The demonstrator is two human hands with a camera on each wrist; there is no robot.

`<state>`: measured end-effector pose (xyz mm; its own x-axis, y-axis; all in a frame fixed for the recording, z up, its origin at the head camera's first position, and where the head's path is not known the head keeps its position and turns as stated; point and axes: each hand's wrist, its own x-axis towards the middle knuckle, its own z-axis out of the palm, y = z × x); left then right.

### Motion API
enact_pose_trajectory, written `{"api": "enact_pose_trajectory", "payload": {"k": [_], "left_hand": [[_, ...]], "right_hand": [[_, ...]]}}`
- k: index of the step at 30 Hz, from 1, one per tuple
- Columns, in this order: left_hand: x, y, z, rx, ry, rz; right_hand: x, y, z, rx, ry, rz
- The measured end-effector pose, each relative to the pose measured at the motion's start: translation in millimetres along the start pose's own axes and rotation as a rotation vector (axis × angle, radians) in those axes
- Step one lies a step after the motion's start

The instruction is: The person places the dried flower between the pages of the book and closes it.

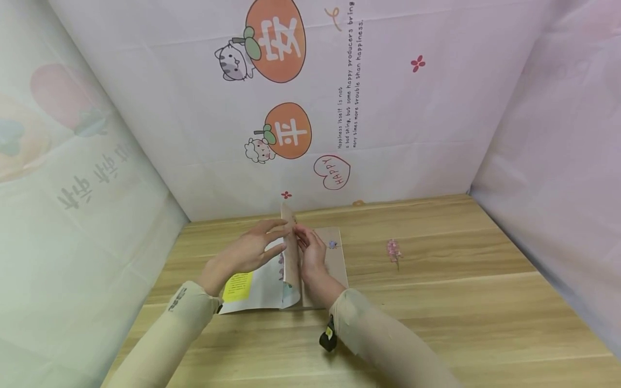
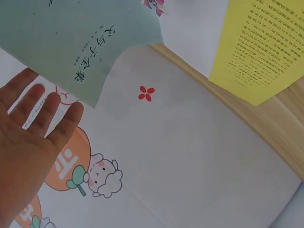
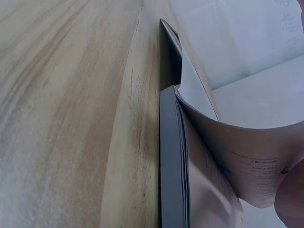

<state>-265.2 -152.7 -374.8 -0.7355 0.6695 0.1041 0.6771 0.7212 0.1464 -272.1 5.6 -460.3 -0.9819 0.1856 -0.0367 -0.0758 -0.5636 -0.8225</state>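
Observation:
An open book [image 1: 335,269] lies on the wood-grain table, with printed beige paper to the right. One leaf [image 1: 290,253] stands raised and curved between the two hands. From the left, my left hand [image 1: 252,250] touches it with extended, spread fingers. In the left wrist view this hand [image 2: 28,147] has its fingertips at the edge of a pale green sheet [image 2: 85,45] bearing dark characters. Opposite, my right hand [image 1: 312,256] has its loosely bent fingers against the leaf. The right wrist view shows the curved leaf [image 3: 256,156] above the book's thick grey edge [image 3: 171,156].
A white flap with a yellow text panel [image 1: 237,285] extends left from the book. To the right, a pink flower sprig [image 1: 393,251] lies on the table [image 1: 461,280]. Printed white cloth [image 1: 388,118] hangs behind and at both sides.

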Motion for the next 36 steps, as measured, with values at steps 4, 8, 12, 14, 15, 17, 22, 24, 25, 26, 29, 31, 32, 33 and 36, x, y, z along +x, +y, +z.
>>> {"api": "enact_pose_trajectory", "payload": {"k": [4, 8, 12, 14, 15, 17, 22, 24, 25, 26, 29, 31, 32, 33, 36], "left_hand": [[-1.7, 0.1, -1.9, 0.005, -0.013, 0.029], [-2.6, -0.5, -2.0, 0.014, -0.027, 0.041], [-3.7, -0.8, -2.2, 0.001, -0.024, 0.031], [-4.5, -1.1, -2.1, 0.000, -0.025, 0.031], [-5.0, -1.1, -2.2, 0.000, -0.030, 0.026], [-5.9, -2.0, -2.0, 0.009, -0.035, 0.031], [-10.3, -4.4, -2.3, 0.003, -0.051, -0.001], [-12.6, -5.5, -2.2, 0.000, -0.058, -0.016], [-13.8, -6.1, -2.1, 0.002, -0.065, -0.022], [-14.9, -6.7, -1.9, 0.009, -0.069, -0.021], [-18.0, -8.4, -1.5, 0.025, -0.087, -0.020], [-20.3, -9.5, -1.2, 0.028, -0.094, -0.028], [-21.3, -10.0, -1.0, 0.025, -0.093, -0.031], [-22.5, -10.6, -0.9, 0.021, -0.094, -0.039], [-26.0, -12.5, 0.0, 0.013, -0.092, -0.058]], "right_hand": [[1.5, 0, -1, 0.013, 0.001, -0.001], [1.4, 0, -2, 0.017, -0.001, 0.006], [0.8, -1, -2, 0.029, -0.004, 0.012], [1.1, -1, -2, 0.036, -0.005, 0.013], [1.3, 0, -3, 0.035, -0.004, 0.012], [2.3, 0, -3, 0.034, 0.001, 0.008], [3.5, -1, -7, -0.010, 0.005, 0.003], [4.0, -2, -9, -0.032, 0.000, 0.008], [4.8, -3, -10, -0.037, -0.005, 0.011], [5.5, -3, -12, -0.041, -0.009, 0.013], [8.2, -5, -15, -0.034, -0.004, 0.018], [10.3, -7, -17, -0.021, 0.003, 0.012], [11.2, -8, -18, -0.016, 0.009, 0.009], [11.9, -8, -19, -0.008, 0.017, 0.007], [13.4, -10, -22, 0.005, 0.029, 0.006]]}}
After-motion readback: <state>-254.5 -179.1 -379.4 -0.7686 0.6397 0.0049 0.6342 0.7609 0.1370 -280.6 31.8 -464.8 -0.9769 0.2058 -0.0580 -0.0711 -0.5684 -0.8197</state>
